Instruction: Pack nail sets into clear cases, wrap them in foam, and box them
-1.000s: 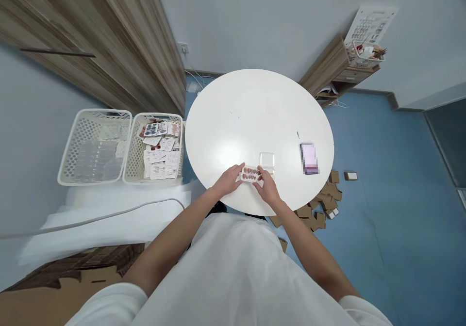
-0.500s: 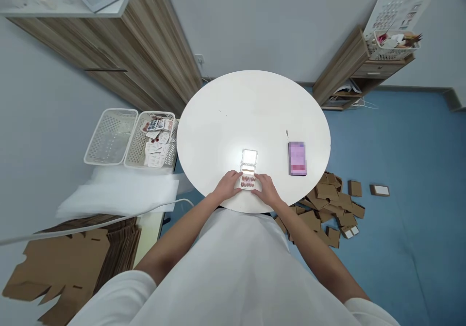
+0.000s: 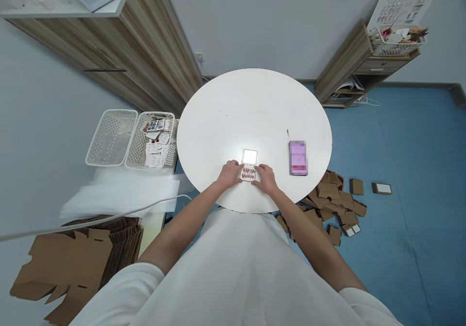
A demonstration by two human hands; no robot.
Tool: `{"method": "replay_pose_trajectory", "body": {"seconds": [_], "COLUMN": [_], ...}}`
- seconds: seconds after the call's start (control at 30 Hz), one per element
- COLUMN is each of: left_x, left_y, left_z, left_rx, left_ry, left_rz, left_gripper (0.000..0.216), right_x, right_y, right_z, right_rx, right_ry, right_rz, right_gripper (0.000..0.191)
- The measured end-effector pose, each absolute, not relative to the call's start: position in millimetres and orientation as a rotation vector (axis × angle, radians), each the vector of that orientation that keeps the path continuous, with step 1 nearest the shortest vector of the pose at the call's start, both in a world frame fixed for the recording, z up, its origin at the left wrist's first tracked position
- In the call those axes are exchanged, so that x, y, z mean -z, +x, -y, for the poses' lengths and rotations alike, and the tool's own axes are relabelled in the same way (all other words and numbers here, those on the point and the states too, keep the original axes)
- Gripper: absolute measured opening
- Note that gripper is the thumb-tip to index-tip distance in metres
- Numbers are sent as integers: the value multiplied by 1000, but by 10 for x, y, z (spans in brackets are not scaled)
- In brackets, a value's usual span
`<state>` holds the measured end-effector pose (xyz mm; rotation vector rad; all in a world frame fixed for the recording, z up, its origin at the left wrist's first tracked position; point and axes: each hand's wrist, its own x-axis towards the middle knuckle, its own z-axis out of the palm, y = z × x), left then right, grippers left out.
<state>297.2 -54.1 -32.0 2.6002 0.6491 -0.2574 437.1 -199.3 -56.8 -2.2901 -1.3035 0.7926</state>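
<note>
A small clear box (image 3: 250,157) lies on the white round table (image 3: 255,103), its lid raised on the far side. In its near part is a tray of press-on nails (image 3: 248,173), pinkish-brown and set in two rows. My left hand (image 3: 230,173) pinches the left edge of the nail tray, and my right hand (image 3: 267,178) grips the right edge. Fingertips cover both sides, so I cannot tell whether they also touch the box walls.
On the table's right side lies a phone (image 3: 298,158) with a blurred screen. Left of the table stand two white baskets, one holding cards (image 3: 157,144). White foam sheets (image 3: 124,190) and flat cardboard (image 3: 69,263) sit below them. Small brown boxes (image 3: 329,197) litter the floor at right.
Both hands have moved slightly away from my body with the nail tray. It now sits against the raised lid, over the box base that showed between them before.
</note>
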Motion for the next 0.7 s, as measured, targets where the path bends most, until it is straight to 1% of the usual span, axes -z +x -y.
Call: {"method": "replay_pose_trajectory", "body": {"seconds": [0.17,0.5,0.7], "left_x": [369,449,457], "left_y": [3006,2979,2968], "left_z": [496,486,486], "left_rx": [292,242,280], "left_ry": [2575,2450,2485], "left_rz": [-641,-632,-623], "left_gripper": [61,60,60], "right_x": [618,620,622], "right_y": [4363,4343,4346], "right_z": [1955,1947,1951], "right_rx": [-779,-752,-742], "right_ry": [-2335,-2355,-2355], "right_rz": [1279,1251,1257], "right_gripper": [63,63,64]}}
